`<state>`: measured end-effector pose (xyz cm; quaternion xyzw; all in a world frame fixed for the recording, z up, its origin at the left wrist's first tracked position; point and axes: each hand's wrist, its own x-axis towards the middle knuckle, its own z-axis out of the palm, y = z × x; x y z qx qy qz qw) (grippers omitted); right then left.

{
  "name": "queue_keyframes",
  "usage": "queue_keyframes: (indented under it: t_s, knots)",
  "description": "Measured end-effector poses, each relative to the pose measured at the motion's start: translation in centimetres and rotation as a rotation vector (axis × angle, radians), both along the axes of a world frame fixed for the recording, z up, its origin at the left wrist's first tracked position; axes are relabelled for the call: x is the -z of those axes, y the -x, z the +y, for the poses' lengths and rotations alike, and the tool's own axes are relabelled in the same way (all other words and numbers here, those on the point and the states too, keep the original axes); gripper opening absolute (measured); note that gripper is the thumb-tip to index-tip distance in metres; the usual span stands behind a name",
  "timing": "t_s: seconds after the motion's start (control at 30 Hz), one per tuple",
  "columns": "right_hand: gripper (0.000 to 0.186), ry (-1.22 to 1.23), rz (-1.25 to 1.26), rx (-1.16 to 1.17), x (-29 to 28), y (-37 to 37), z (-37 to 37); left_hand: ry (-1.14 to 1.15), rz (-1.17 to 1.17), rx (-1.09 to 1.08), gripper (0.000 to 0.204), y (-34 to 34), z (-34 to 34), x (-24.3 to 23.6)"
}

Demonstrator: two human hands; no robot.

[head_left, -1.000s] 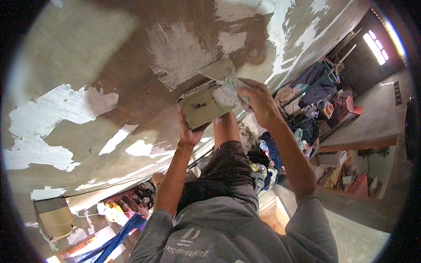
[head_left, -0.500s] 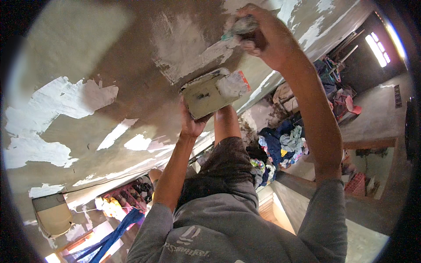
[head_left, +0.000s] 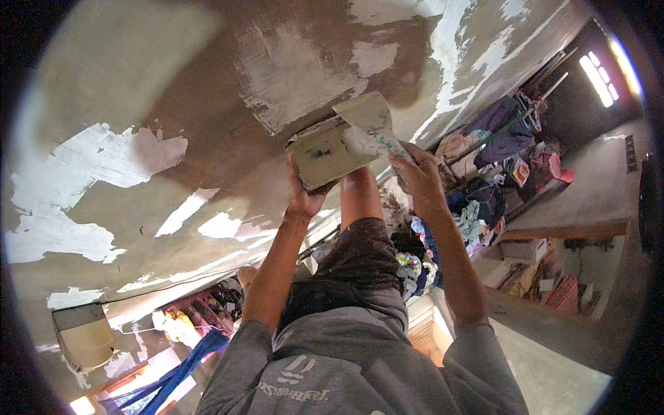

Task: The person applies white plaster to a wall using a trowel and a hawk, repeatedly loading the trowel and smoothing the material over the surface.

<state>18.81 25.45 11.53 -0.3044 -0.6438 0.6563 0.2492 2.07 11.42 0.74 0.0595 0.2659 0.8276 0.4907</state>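
Observation:
My left hand [head_left: 304,195] grips from below a flat, square board [head_left: 330,151] smeared with pale plaster and holds it up close to the brown surface [head_left: 207,104] overhead. My right hand [head_left: 418,177] holds a wide putty knife [head_left: 369,116]. Its plaster-coated blade rests against the right edge of the board. Just beyond the board lies a fresh patch of whitish plaster [head_left: 290,76] on the brown surface. Both forearms rise from my grey shirt at the lower edge.
White patches [head_left: 104,155] of plaster or peeled paint dot the surface at left. Clothes hang on a rail [head_left: 498,124] at right, beside a bright window [head_left: 600,69]. A beige box [head_left: 83,337] and blue cloth [head_left: 181,370] sit lower left.
My right hand reached up and spread plaster on the surface above the board, then came back down so the knife blade meets the board again. My left hand kept the board nearly still.

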Motion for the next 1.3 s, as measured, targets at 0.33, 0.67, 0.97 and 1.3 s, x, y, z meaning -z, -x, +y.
queue_keyframes:
  t_s: [0.33,0.67,0.97,1.3]
  knots:
    - [0.026,-0.137,0.019,-0.038,1.3,2.2,0.1,0.006,0.042,-0.012,0.073,-0.4,0.2,-0.2]
    - [0.037,0.050,-0.021,-0.062,-1.7,2.9,1.0,-0.008,0.038,-0.006,0.075,-0.5,0.3,-0.5]
    - [0.016,0.063,-0.001,-0.032,-5.6,2.9,-0.3,-0.002,0.041,-0.002,0.077,-0.3,0.1,-1.0]
    - [0.021,-0.345,0.035,-0.128,-9.5,2.6,-0.1,0.005,0.058,-0.024,0.079,-0.4,-0.2,-1.3]
